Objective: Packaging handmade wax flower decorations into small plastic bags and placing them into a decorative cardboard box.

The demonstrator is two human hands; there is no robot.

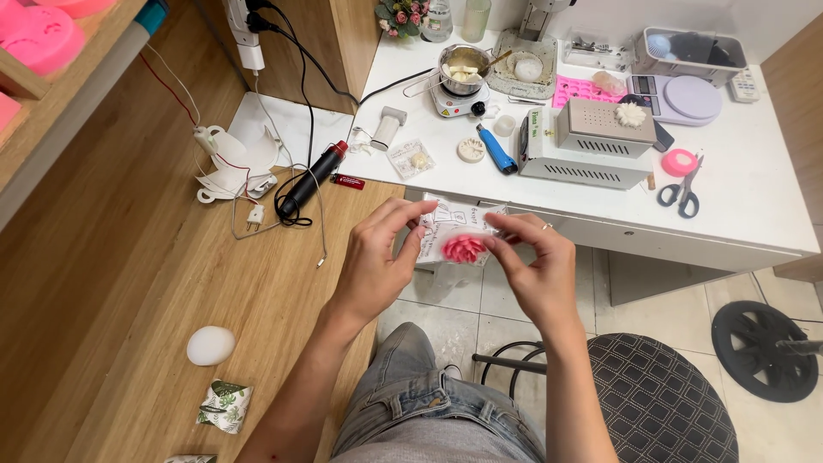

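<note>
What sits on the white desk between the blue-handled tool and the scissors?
In the head view, a white metal box-shaped machine with vent slots lies between the blue-handled tool and the scissors; a pink round item lies just beside the scissors.

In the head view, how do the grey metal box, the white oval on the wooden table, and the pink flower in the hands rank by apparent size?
1. Grey metal box, though farthest away.
2. White oval.
3. Pink flower, nearly the oval's size; nearness makes this unsure. Both hands, left hand and right hand, hold it.

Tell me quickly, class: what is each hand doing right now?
Left hand: closed on the clear bag holding a pink flower.
Right hand: pinching the same bag.
</note>
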